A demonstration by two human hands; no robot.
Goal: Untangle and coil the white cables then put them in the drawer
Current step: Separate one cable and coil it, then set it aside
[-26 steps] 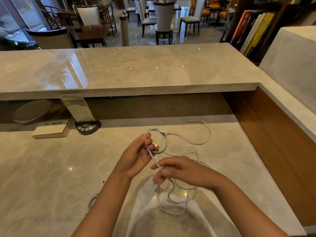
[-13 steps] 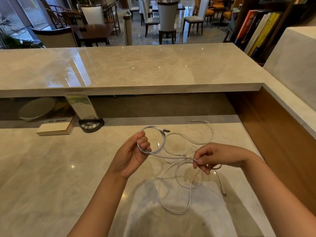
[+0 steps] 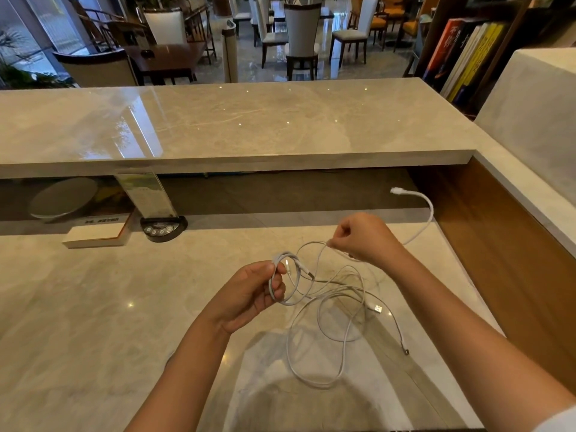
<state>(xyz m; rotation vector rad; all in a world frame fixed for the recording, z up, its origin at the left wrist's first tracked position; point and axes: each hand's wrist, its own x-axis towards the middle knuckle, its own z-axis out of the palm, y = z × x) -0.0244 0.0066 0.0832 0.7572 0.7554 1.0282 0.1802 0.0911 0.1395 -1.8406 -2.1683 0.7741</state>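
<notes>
Loose loops of the white cables [image 3: 324, 332] sprawl across the lower desk [image 3: 78, 307] between the left hand [image 3: 249, 294] and right hand [image 3: 364, 238], so that stretch is cluttered, while the marble left of the left hand lies bare. At the back left a book [image 3: 96, 235] and a black sign stand [image 3: 162, 226] sit under the raised counter [image 3: 249, 126], whose overhang limits headroom there. The wooden side panel [image 3: 505, 251] closes the right side, with one cable end arching up just beside it.

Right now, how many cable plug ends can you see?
4. One plug sticks up past the right hand, one sits in the left hand coil, a USB plug and a small dark plug lie on the counter. Others may be hidden.
</notes>
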